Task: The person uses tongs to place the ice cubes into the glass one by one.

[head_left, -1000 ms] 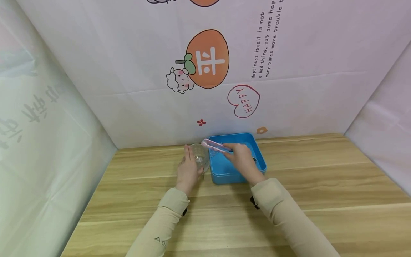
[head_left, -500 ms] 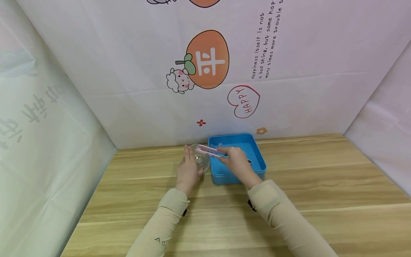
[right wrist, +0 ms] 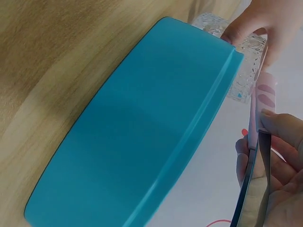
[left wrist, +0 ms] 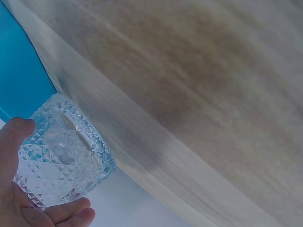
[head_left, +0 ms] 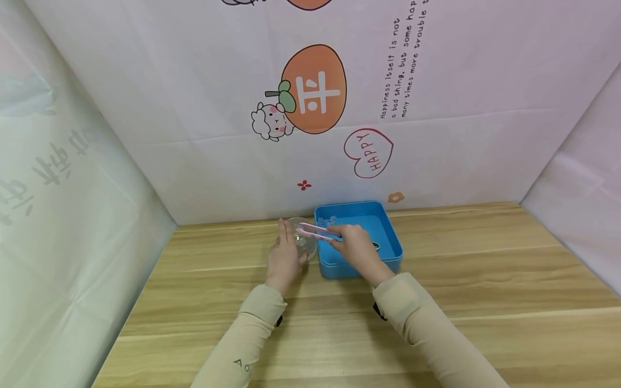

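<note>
My left hand holds a clear glass cup beside the box's left wall, thumb on one side and fingers on the other. A cut diamond pattern covers the glass in the left wrist view; clear lumps show through its wall. My right hand grips metal tongs with pink ends, its thumb pressing one arm in the right wrist view. The pink tips lie over the cup's mouth, slightly apart. Several small clear pieces lie in the blue box, at its back left corner.
The blue box stands on a wood-grain table, near the back. Behind it rises a white printed cloth, with more white cloth at the left side.
My right hand has moved the tongs left and slightly nearer me, from the box's edge to over the glass cup, and the tips have spread. The left hand and cup stay put.
</note>
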The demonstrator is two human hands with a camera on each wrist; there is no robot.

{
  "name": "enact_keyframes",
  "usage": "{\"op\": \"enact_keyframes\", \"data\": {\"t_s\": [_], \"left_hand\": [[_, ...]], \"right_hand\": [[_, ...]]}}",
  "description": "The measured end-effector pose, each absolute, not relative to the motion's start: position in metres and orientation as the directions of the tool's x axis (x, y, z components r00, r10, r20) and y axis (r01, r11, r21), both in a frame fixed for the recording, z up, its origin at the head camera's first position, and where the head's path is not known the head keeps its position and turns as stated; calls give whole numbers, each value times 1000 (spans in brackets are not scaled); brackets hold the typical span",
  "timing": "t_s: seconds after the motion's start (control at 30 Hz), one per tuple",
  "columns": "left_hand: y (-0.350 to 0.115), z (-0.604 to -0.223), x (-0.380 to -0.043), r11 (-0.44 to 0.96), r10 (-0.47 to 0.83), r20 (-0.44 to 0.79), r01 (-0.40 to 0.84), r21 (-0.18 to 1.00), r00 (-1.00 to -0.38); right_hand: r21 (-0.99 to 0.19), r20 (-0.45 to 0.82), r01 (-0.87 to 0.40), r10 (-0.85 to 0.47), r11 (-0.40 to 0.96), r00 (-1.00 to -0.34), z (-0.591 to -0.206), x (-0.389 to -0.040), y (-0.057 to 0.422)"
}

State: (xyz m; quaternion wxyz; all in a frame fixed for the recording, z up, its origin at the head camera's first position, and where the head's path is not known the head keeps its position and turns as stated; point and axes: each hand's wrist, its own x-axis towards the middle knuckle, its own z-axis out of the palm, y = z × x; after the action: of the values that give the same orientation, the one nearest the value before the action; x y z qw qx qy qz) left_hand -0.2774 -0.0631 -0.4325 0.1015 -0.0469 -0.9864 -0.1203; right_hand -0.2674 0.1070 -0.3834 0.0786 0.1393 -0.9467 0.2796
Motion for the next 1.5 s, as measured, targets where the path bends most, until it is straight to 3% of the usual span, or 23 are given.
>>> {"op": "enact_keyframes", "data": {"t_s": [1.5], "left_hand": [[-61, -432, -277, 966, 64, 181, 106, 237, -981]], "right_hand": [[-523, 139, -241, -197, 818, -970, -381, -269, 106]]}}
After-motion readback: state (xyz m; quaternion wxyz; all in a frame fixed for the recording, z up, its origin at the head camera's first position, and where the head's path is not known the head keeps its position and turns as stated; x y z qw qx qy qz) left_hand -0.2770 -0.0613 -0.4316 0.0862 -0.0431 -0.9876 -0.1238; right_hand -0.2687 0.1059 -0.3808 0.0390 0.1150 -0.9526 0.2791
